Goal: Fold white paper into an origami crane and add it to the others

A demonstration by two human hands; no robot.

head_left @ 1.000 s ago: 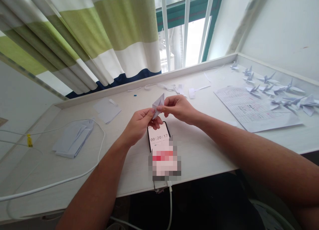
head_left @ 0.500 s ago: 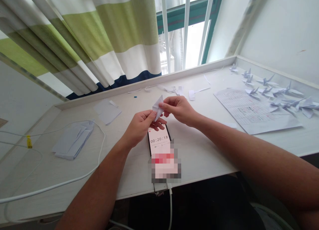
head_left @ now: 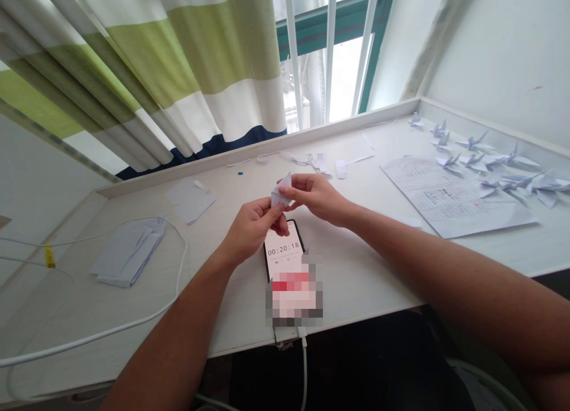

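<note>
A small piece of folded white paper (head_left: 279, 192) is held up between both hands, above the far end of a phone. My left hand (head_left: 256, 222) pinches its lower left edge with thumb and fingers, the other fingers curled below. From the right side, my right hand (head_left: 314, 196) grips the same paper, thumb on its face and fingers behind. Part of the paper is hidden by the fingers. Beneath the hands lies the phone (head_left: 284, 244), showing a timer at 00:20:18, its lower half blurred out.
Several folded paper cranes (head_left: 474, 141) stand at the right, some on or beside a printed sheet (head_left: 445, 197). Stacked paper (head_left: 129, 250) and loose sheets (head_left: 190, 200) lie left. A white cable (head_left: 146, 320) crosses the desk. Paper scraps (head_left: 318, 163) lie along the back.
The fingers have shifted on the folded paper; my right thumb presses lower across it, and my left hand's lower fingers have curled in. The paper looks more folded over.
</note>
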